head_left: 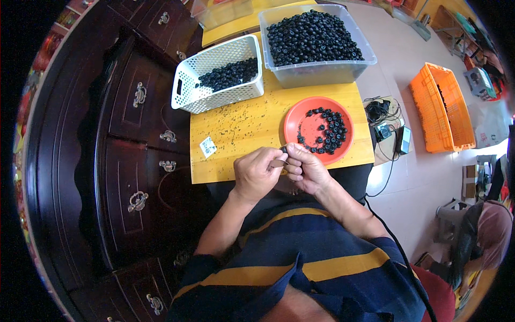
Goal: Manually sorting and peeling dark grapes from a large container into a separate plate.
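My left hand and my right hand meet over the near edge of the yellow table. The left hand's fingers are closed on a thin, flat strip, perhaps a blade. Between the right thumb and fingers I pinch a small black round part, mostly hidden by the fingertips. Just beyond the right hand lies a red plate, holding several loose black round parts with holes in their middles, gathered mostly toward its right side.
Farther back stand a white perforated basket and a clear bin, both holding black parts. Black scraps and a small white paper lie on the table. Dark drawers flank the left. Cables, an orange crate and another person are rightward.
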Motion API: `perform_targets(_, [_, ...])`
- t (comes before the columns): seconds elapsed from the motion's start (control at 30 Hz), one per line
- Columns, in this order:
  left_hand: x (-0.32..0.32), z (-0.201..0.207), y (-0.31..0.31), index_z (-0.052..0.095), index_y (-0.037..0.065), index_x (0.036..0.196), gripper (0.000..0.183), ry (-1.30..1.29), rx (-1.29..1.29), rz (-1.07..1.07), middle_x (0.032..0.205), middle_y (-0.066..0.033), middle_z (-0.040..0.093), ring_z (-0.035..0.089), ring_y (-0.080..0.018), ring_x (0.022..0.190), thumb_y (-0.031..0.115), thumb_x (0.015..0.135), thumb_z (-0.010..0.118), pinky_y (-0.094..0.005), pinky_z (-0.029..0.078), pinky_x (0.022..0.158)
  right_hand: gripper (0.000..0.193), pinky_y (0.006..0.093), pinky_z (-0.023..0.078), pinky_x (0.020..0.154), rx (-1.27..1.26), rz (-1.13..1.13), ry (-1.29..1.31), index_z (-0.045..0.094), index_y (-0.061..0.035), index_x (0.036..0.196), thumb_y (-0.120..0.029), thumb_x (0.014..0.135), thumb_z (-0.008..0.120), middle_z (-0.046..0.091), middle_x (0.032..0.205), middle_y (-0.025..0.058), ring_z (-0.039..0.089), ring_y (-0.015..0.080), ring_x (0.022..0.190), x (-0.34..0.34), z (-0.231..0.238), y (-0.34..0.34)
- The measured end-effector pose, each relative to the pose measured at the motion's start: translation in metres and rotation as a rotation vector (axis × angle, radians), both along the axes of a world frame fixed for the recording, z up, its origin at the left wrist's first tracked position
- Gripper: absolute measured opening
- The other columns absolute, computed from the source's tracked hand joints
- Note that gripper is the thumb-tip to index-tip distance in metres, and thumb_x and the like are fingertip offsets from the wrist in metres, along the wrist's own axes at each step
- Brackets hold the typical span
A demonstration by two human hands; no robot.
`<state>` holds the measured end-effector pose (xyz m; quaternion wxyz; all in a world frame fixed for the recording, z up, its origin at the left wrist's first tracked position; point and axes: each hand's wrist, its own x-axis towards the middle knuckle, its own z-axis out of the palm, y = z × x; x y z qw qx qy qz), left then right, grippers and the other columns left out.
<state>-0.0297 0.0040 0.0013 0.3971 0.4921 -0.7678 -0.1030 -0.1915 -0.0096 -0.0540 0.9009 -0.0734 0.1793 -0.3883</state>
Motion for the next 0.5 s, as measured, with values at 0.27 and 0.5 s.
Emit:
perform_targets(0.27, [0.006, 0.022, -0.003, 0.060, 0.005, 0.086, 0.030, 0.006, 0.186, 0.021, 0.069, -0.0092, 0.065, 0.065, -0.0245, 0.059, 0.023, 0.079, 0.084, -0.0335, 0.049, 0.054, 0.017, 0.0182, 0.027, 0.041, 0.054, 0.011, -0.154, 0.057, -0.0077, 0.101, -0.025, 0.102, 0.059, 0.038, 0.065, -0.0076, 0.036, 0.0037, 0.052, -0.002, 0.004, -0.001])
perform_targets(0.5, [0.012, 0.020, -0.011, 0.057, 0.008, 0.082, 0.043, -0.189, 0.176, -0.062, 0.073, -0.0074, 0.067, 0.068, -0.0274, 0.063, 0.046, 0.083, 0.076, -0.0393, 0.051, 0.054, 0.012, 0.0181, 0.028, 0.041, 0.075, 0.046, -0.161, 0.055, -0.0138, 0.097, -0.024, 0.101, 0.060, 0.041, 0.067, -0.0067, 0.038, 0.0041, 0.052, -0.002, 0.003, 0.000])
